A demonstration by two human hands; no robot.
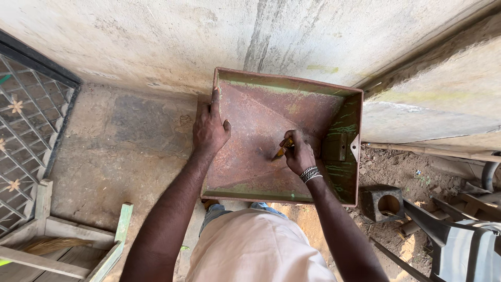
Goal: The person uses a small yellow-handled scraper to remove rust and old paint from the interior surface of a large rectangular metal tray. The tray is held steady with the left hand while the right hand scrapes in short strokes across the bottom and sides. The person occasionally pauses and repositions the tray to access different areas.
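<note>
Rusty metal tray (250, 151), propped against wall (156, 36): left hand (210, 130) gripped its left rim; right-hand fingers (297, 149) pinched a yellow-handled tool (282, 150) (tip pointing lower-left) at centre.

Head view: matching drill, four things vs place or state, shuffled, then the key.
1. left hand
2. right hand
3. metal tray
4. metal grille

A. rusty, green paint traces, leaning at the wall
B. far left of frame, star ornaments
C. grips the tray's left rim
D. inside the tray, shut on a small yellow-handled tool

Pairs: 1-C, 2-D, 3-A, 4-B
</note>
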